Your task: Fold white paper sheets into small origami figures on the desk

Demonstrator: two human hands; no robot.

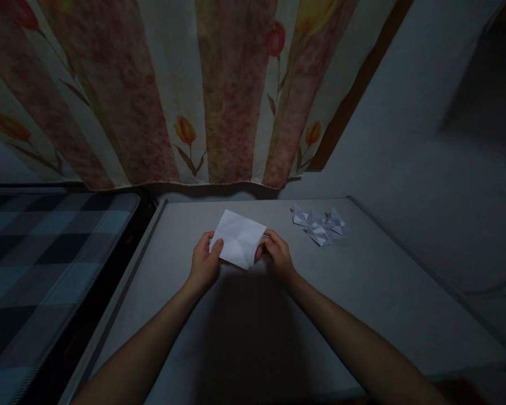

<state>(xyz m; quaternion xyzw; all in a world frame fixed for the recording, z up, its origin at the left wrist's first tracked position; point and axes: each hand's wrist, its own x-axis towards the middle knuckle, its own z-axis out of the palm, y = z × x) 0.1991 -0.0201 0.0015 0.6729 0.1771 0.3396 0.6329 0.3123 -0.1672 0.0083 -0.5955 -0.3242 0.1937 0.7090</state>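
Note:
A white sheet of paper point(238, 238), roughly square with faint crease lines crossing at its middle, is held up over the table between my two hands. My left hand point(205, 260) grips its left side, thumb on top and fingers behind. At the right edge, my right hand point(277, 256) has its fingers closed on the paper; the fingertips are partly hidden behind it. Several small folded paper pieces point(319, 226) with pointed corners lie grouped on the table, to the right of and beyond my right hand.
The pale table point(354, 315) has a raised rim on its left and right. A checked mattress point(54, 270) lies to the left, past a dark gap. Behind the table hangs a striped curtain point(172, 84) with tulips, and a wall point(405, 146) stands at the right.

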